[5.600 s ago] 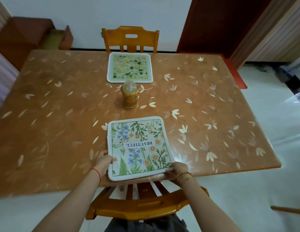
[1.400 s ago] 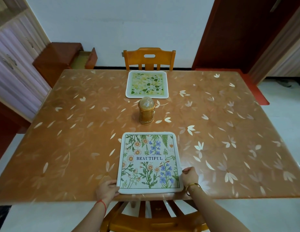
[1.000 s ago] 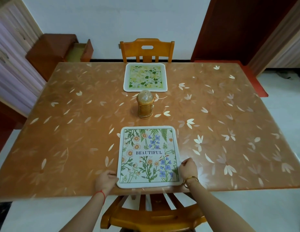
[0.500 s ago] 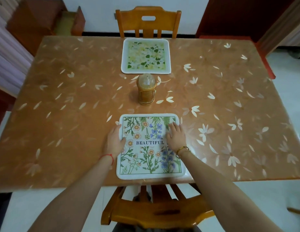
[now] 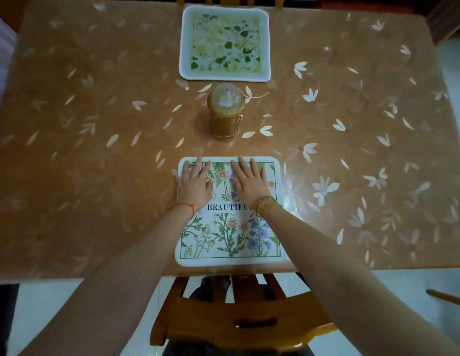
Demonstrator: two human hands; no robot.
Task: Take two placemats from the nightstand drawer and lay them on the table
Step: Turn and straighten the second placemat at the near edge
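Note:
A white-edged placemat with flowers and the word BEAUTIFUL point(image 5: 228, 232) lies flat at the near edge of the brown table point(image 5: 95, 150). My left hand point(image 5: 194, 185) and my right hand point(image 5: 248, 183) rest palm down on its far half, fingers straight and pointing away from me. A second placemat with a yellow-green leaf print point(image 5: 225, 43) lies flat at the far edge of the table, in front of the far chair.
A brown lantern-like jar with a clear domed top point(image 5: 225, 113) stands between the two placemats. A wooden chair point(image 5: 239, 319) sits tucked under the near table edge below my arms. The table cover bears pale petal prints.
Both hands have slid from the middle of the near placemat toward its far edge. The view has tilted further down over the table.

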